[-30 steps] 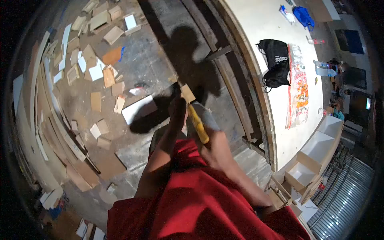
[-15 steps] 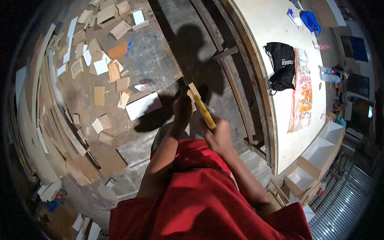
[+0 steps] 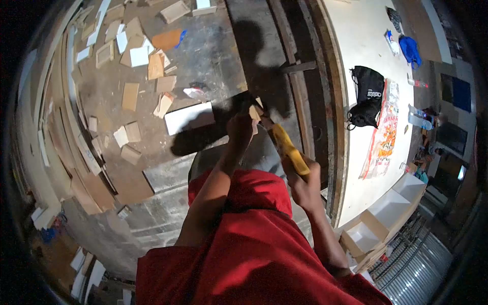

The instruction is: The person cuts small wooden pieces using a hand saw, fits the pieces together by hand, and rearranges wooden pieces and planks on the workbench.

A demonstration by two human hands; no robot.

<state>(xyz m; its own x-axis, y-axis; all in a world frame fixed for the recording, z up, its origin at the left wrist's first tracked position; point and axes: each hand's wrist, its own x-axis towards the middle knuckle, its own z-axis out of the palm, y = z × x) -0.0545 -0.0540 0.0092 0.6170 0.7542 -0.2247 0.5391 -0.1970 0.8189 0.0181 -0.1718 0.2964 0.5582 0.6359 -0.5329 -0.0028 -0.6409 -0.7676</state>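
Observation:
My right hand (image 3: 304,183) is closed around the yellow grip of a hammer (image 3: 288,147), which slants up and left from my fist. The far end of the hammer is dark and hard to make out against the shadow. Just left of that end, my left hand (image 3: 240,129) is closed on a small pale piece of wood (image 3: 254,113). Shadow hides most of the left fingers. Both hands are in front of my lap, over the floor.
A white board (image 3: 189,118) and several wood offcuts (image 3: 130,96) lie on the floor at left. To the right, a long pale table (image 3: 351,168) carries a black drawstring bag (image 3: 367,94) and a printed plastic sack (image 3: 382,137). White open boxes (image 3: 389,208) stand at the lower right.
The view has shifted, so the surroundings sit differently. My right hand has moved back and right, away from the left hand, and the hammer has turned. The left hand still grips the wood piece.

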